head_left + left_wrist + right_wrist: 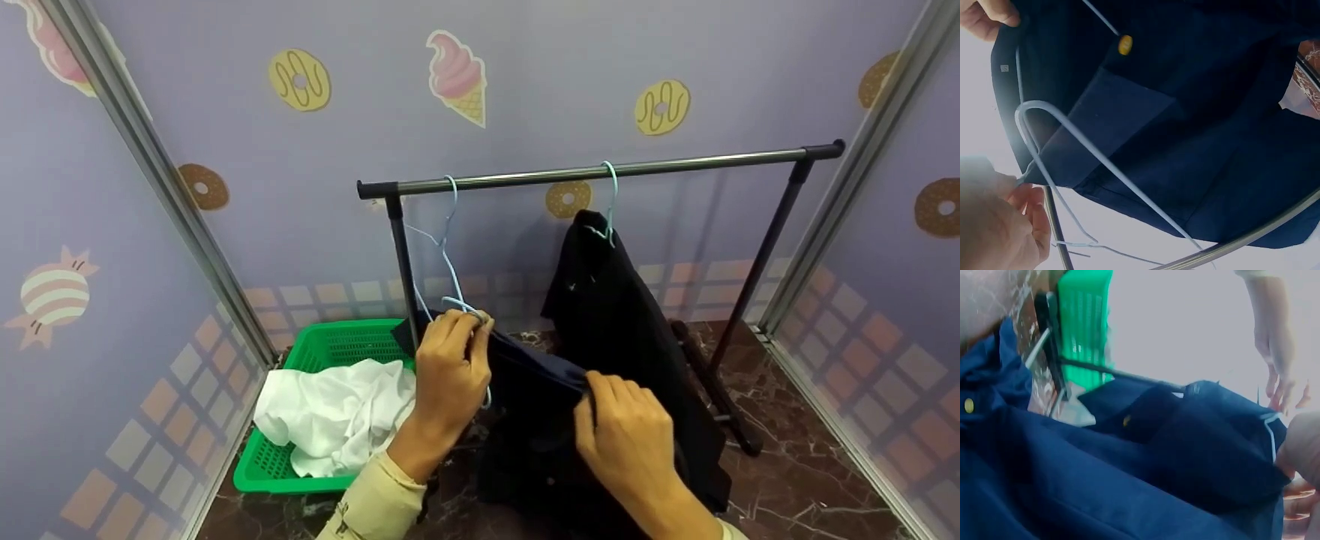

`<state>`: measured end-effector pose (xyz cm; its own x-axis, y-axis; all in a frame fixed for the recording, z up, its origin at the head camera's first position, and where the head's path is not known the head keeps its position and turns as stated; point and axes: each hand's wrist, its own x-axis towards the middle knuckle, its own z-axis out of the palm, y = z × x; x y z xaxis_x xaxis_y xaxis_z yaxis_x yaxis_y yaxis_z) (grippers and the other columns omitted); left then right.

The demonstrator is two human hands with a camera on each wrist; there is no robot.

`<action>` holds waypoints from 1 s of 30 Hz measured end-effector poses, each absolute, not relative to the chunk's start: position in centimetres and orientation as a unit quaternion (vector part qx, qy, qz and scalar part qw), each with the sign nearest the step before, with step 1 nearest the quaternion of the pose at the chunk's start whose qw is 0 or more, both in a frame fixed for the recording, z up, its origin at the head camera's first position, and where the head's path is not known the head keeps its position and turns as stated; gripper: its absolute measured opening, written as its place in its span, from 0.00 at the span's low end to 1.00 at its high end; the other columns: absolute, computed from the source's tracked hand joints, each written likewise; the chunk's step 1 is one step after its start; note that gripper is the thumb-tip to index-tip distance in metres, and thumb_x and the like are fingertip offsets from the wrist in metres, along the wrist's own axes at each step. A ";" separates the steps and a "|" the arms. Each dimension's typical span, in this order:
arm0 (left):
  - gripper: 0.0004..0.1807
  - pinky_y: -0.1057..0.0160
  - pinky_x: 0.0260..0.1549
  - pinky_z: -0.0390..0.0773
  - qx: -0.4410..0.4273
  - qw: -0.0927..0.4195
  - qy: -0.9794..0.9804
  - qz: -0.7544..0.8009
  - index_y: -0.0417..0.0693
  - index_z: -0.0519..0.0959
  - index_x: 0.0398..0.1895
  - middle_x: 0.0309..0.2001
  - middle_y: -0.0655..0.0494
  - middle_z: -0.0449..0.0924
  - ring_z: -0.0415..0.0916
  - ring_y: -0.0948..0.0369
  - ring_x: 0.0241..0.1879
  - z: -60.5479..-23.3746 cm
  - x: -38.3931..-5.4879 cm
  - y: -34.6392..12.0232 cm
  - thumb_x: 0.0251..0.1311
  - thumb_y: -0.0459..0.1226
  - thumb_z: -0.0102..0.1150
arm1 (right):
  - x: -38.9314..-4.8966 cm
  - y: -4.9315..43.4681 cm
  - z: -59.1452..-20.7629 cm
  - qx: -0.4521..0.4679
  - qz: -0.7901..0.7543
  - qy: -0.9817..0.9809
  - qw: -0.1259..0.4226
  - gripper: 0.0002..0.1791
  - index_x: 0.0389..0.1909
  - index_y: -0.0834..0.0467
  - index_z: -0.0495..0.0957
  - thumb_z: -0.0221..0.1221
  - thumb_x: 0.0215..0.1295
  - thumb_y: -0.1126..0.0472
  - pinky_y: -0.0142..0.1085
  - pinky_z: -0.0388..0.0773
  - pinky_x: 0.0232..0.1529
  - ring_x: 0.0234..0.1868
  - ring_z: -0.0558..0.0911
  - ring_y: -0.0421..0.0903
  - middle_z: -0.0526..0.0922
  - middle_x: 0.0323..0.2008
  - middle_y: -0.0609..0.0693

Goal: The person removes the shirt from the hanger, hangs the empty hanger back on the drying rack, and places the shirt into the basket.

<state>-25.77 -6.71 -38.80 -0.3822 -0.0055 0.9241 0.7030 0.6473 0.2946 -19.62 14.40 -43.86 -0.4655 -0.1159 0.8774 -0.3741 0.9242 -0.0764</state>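
Note:
A dark navy garment with yellow buttons point(1145, 146) is stretched between the two hands, its lower part hanging down. My left hand point(454, 367) pinches a light blue wire hanger point(456, 301) at the garment's left top edge; part of that wire runs inside the cloth. My right hand point(630, 427) grips the garment's right top edge, thumb below and fingers over it. Just above the left hand, another light blue hanger point(448, 255) hangs bare from the rail, its rounded end point(1033, 107) in front of the cloth in the left wrist view.
A metal rail point(517, 178) on black posts spans the back. Behind the right hand, a black garment point(622, 315) hangs from it on a light blue hanger point(613, 195). At left, a green basket point(247, 472) holds white cloth point(337, 416). The floor point(810, 450) is brown marbled; patterned walls enclose it.

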 end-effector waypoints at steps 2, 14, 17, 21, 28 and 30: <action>0.02 0.57 0.39 0.81 -0.233 0.510 -0.753 -0.344 0.43 0.87 0.36 0.35 0.53 0.87 0.83 0.54 0.35 -38.8 -25.9 -6.7 0.66 0.29 0.70 | -19.9 15.0 -43.7 0.140 0.130 -0.844 0.502 0.11 0.40 0.65 0.86 0.57 0.67 0.64 0.49 0.82 0.30 0.29 0.86 0.57 0.89 0.32 0.57; 0.02 0.59 0.35 0.83 -0.226 0.511 -0.760 -0.332 0.43 0.88 0.37 0.36 0.54 0.88 0.85 0.55 0.32 -38.5 -25.6 -6.6 0.69 0.31 0.68 | -21.2 17.5 -42.9 0.125 0.133 -0.797 0.576 0.10 0.47 0.59 0.88 0.62 0.69 0.67 0.58 0.85 0.46 0.46 0.89 0.64 0.89 0.42 0.61; 0.02 0.60 0.37 0.86 -0.233 0.498 -0.770 -0.324 0.44 0.87 0.37 0.37 0.55 0.88 0.87 0.56 0.34 -38.4 -25.4 -6.6 0.70 0.31 0.67 | -21.3 18.0 -42.5 0.120 0.134 -0.799 0.575 0.12 0.49 0.56 0.89 0.62 0.69 0.67 0.60 0.85 0.46 0.50 0.89 0.65 0.89 0.44 0.62; 0.02 0.60 0.37 0.87 -0.258 0.486 -0.777 -0.307 0.44 0.86 0.38 0.38 0.54 0.87 0.88 0.58 0.37 -38.3 -25.1 -6.6 0.70 0.31 0.67 | -21.1 18.4 -41.9 0.100 0.134 -0.817 0.551 0.13 0.50 0.55 0.88 0.63 0.68 0.68 0.60 0.86 0.36 0.49 0.90 0.64 0.89 0.45 0.61; 0.02 0.60 0.39 0.89 -0.285 0.475 -0.768 -0.321 0.42 0.88 0.40 0.39 0.52 0.89 0.90 0.57 0.39 -38.4 -24.8 -6.2 0.69 0.30 0.67 | -21.3 18.5 -41.7 0.054 0.176 -0.832 0.523 0.05 0.47 0.56 0.84 0.63 0.74 0.64 0.59 0.76 0.16 0.18 0.81 0.62 0.87 0.39 0.60; 0.02 0.60 0.40 0.89 -0.291 0.473 -0.766 -0.325 0.42 0.88 0.40 0.39 0.52 0.89 0.90 0.57 0.40 -38.6 -24.8 -6.1 0.69 0.30 0.68 | -21.6 18.5 -41.7 0.033 0.174 -0.839 0.514 0.03 0.43 0.58 0.81 0.61 0.77 0.62 0.62 0.76 0.17 0.16 0.80 0.65 0.87 0.38 0.62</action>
<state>-24.81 -6.05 -38.56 -0.3841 0.1379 0.9129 0.7530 0.6190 0.2233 -21.57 18.45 -41.73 -0.4695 0.1240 0.8742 -0.2346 0.9370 -0.2589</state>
